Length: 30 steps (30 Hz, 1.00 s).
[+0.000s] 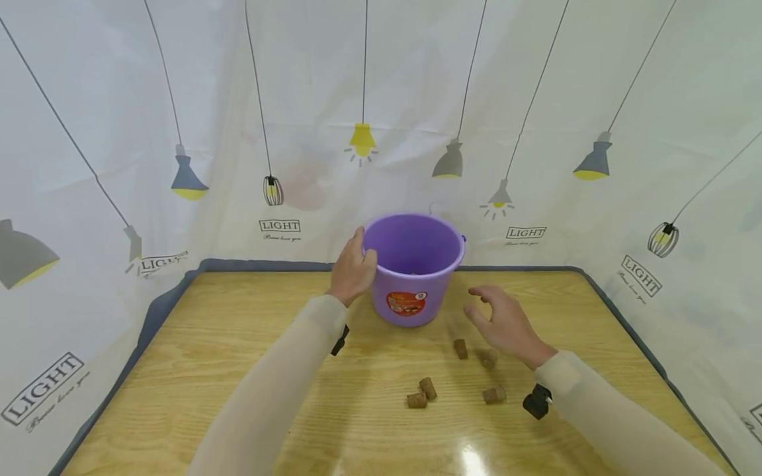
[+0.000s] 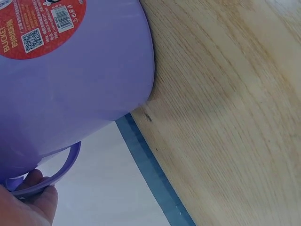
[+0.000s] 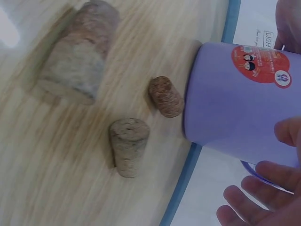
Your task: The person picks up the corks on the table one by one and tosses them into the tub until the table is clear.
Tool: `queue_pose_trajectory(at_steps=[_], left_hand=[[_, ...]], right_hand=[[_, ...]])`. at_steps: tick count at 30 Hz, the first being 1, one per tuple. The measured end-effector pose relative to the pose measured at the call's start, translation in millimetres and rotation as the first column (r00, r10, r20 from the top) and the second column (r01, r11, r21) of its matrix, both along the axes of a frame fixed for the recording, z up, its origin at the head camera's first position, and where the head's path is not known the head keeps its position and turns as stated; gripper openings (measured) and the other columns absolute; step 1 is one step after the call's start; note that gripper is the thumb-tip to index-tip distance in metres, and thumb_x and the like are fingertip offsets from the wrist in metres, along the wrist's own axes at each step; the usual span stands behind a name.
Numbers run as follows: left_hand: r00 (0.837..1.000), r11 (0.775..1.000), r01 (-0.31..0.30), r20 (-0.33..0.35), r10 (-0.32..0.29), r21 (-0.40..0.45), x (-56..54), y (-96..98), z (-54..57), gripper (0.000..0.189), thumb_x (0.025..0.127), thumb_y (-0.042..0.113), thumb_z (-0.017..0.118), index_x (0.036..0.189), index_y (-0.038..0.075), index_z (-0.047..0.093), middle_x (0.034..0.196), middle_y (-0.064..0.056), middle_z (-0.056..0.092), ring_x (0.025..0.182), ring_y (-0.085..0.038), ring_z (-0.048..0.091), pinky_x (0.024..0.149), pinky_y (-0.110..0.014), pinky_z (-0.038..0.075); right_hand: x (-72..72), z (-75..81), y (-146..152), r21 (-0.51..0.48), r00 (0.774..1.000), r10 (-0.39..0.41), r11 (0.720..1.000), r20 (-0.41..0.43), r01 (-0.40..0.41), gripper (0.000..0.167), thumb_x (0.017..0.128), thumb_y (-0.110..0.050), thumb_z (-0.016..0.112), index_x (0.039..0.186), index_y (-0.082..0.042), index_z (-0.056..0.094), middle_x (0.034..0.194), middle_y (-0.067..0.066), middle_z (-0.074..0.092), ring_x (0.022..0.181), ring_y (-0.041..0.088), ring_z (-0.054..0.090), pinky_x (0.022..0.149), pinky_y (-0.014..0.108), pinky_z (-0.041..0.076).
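Note:
A purple bucket (image 1: 411, 297) with a red round label stands upright at the back of the table. My left hand (image 1: 354, 268) grips its rim on the left side, and in the left wrist view the fingers (image 2: 47, 202) curl round the bucket's handle (image 2: 70, 162). To the right of the bucket, my right hand (image 1: 503, 324) is held over the table with fingers spread and holds nothing. Below and in front of it lie several brown corks, among them one cork (image 3: 166, 97) close to the bucket's base and a paler, tapered cork (image 3: 129, 148). A bit of brown shows inside the bucket.
Two more corks, one standing nearer (image 1: 428, 389) and one lying beside it (image 1: 417, 400), are on the wooden table (image 1: 226, 370) in front of the bucket. A white cloth (image 1: 321, 86) printed with lamps hangs behind and along both sides.

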<state>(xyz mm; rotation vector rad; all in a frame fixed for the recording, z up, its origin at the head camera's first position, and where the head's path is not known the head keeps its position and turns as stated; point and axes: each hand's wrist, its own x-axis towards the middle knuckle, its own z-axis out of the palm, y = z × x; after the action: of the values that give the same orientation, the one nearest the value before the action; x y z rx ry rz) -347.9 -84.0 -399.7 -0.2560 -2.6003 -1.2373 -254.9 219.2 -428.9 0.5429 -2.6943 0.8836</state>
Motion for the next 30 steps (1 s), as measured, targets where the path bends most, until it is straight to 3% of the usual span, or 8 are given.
queue_pose_trajectory(at_steps=[16, 30], left_hand=[[1.000, 1.000, -0.019, -0.011, 0.019, -0.007, 1.9, 1.5, 2.6, 0.066, 0.104, 0.034, 0.030, 0.163, 0.005, 0.024, 0.163, -0.016, 0.035, 0.148, -0.033, 0.036, 0.122, -0.050, 0.028], [1.000, 1.000, -0.010, -0.013, 0.010, -0.002, 3.4, 0.7, 2.3, 0.061, 0.107, 0.028, 0.032, 0.162, 0.004, 0.024, 0.163, -0.017, 0.036, 0.148, -0.034, 0.036, 0.122, -0.050, 0.028]], right_hand=[[1.7, -10.8, 2, 0.046, 0.999, 0.043, 0.998, 0.001, -0.043, 0.042, 0.099, -0.017, 0.068, 0.132, 0.008, 0.061, 0.135, 0.027, 0.061, 0.122, 0.046, 0.059, 0.103, 0.061, 0.047], [2.4, -19.0, 6, 0.105, 0.991, 0.095, 0.989, 0.095, -0.105, 0.045, 0.097, -0.017, 0.071, 0.135, 0.005, 0.061, 0.138, 0.024, 0.061, 0.129, 0.046, 0.054, 0.107, 0.062, 0.045]])
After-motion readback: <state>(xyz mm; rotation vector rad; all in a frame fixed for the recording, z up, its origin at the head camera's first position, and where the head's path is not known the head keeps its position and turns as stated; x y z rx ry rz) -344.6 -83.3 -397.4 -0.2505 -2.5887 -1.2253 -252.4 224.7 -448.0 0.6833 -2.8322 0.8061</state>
